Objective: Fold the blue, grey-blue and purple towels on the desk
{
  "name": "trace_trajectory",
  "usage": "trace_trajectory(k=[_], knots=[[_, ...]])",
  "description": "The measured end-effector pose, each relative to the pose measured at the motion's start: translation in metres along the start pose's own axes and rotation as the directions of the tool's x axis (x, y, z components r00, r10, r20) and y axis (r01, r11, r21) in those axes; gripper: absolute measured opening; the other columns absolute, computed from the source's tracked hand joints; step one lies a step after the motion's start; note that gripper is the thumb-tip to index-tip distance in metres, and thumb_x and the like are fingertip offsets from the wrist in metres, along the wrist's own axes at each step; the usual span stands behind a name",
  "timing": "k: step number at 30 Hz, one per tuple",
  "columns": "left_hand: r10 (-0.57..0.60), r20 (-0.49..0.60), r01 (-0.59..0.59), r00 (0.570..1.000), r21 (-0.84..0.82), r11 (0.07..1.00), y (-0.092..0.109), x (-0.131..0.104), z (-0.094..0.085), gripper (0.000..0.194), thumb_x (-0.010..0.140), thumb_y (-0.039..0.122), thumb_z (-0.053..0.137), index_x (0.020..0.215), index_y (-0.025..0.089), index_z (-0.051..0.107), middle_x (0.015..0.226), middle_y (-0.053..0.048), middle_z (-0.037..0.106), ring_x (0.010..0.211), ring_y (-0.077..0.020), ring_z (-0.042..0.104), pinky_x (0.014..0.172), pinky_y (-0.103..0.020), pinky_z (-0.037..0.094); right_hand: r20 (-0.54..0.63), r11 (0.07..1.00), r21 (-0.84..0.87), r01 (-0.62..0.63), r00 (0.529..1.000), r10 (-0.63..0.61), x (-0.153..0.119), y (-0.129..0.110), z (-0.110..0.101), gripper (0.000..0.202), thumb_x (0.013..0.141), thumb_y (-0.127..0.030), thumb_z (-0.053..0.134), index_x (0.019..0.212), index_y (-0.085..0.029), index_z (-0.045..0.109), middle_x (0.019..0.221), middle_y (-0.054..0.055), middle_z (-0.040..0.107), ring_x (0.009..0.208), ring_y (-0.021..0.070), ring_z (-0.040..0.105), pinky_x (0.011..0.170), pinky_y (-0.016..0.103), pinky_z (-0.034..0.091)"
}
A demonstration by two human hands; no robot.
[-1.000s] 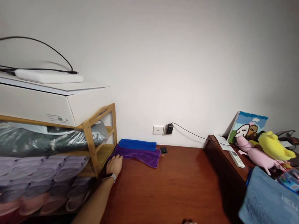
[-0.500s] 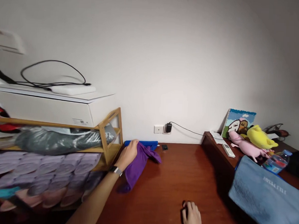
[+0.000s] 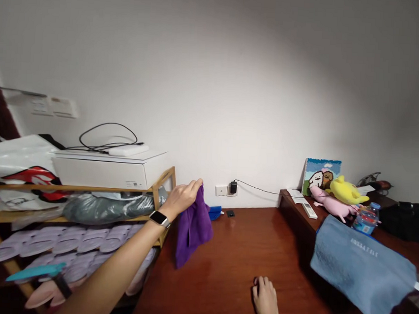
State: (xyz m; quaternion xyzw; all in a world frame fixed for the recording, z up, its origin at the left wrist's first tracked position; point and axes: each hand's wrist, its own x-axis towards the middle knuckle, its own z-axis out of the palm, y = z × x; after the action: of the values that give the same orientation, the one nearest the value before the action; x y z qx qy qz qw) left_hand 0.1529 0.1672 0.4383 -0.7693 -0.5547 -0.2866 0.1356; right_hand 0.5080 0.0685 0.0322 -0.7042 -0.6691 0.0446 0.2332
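My left hand (image 3: 184, 198) pinches a purple cloth (image 3: 194, 227) by its top edge. The cloth hangs down over the left side of the reddish-brown desk (image 3: 231, 258). A watch is on that wrist. Behind the cloth, a blue object (image 3: 215, 213) lies at the wall edge, mostly hidden. My right hand (image 3: 266, 298) rests on the desk near its front, fingers loosely stretched and holding nothing. A small black item (image 3: 230, 213) lies on the desk at the back.
At left stands a wooden rack (image 3: 165, 182) with slippers and a white box (image 3: 102, 169). On the raised right ledge are a grey-blue towel (image 3: 359, 265), plush toys (image 3: 347, 190), a bottle (image 3: 366, 218) and a remote (image 3: 309, 210). A charger (image 3: 233, 187) is plugged into the wall.
My left hand has lifted the purple cloth up off the desk, so it hangs now. My right hand stays on the desk. The view has shifted slightly left and up.
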Motion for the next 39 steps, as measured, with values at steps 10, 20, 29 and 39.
trace_trajectory(k=[10, 20, 29, 39], knots=[[-0.259, 0.268, 0.371, 0.928, -0.732, 0.572, 0.043, -0.006, -0.010, 0.053, 0.079, 0.071, 0.068, 0.082, 0.018, 0.069, 0.073, -0.006, 0.074, 0.067, -0.0220, 0.069, 0.063, -0.033, 0.053, -0.185, 0.778, 0.614, 0.133, 0.982, -0.021, 0.023, -0.086, -0.096, 0.031, 0.098, -0.040, 0.046, 0.089, -0.024, 0.071, 0.095, 0.010, 0.075, 0.094, 0.0277, 0.072, 0.089, 0.039, 0.057], [-0.115, 0.211, 0.237, 0.971, -0.916, 0.324, 0.122, -0.035, -0.027, 0.055, 0.080, 0.066, 0.073, 0.108, 0.019, 0.070, 0.091, -0.008, 0.079, 0.085, -0.0222, 0.074, 0.079, -0.037, 0.058, -0.317, 0.634, 0.640, 0.434, 0.901, -0.296, 0.066, -0.239, -0.287, 0.026, 0.098, -0.045, 0.060, 0.105, -0.023, 0.070, 0.102, 0.007, 0.075, 0.094, 0.0245, 0.069, 0.086, 0.037, 0.055], [0.066, 0.060, 0.003, 0.996, -0.759, 0.651, 0.130, -0.052, -0.076, 0.034, 0.087, 0.049, 0.069, 0.109, 0.023, 0.073, 0.094, -0.004, 0.080, 0.093, -0.0235, 0.073, 0.090, -0.037, 0.056, -0.446, 0.644, 0.523, 0.558, 0.824, -0.351, 0.079, -0.223, -0.367, 0.027, 0.102, -0.038, 0.047, 0.091, -0.023, 0.066, 0.090, 0.006, 0.069, 0.083, 0.0205, 0.065, 0.078, 0.031, 0.053], [0.248, 0.256, 0.073, 0.934, -0.819, 0.569, 0.127, -0.072, -0.070, 0.041, 0.089, 0.062, 0.066, 0.098, 0.022, 0.067, 0.095, -0.002, 0.072, 0.086, -0.0207, 0.066, 0.079, -0.034, 0.055, -0.680, 0.692, 0.321, 0.647, 0.666, -0.308, 0.085, -0.198, -0.473, 0.028, 0.101, -0.039, 0.049, 0.094, -0.022, 0.071, 0.084, 0.005, 0.071, 0.075, 0.0204, 0.065, 0.071, 0.030, 0.051]])
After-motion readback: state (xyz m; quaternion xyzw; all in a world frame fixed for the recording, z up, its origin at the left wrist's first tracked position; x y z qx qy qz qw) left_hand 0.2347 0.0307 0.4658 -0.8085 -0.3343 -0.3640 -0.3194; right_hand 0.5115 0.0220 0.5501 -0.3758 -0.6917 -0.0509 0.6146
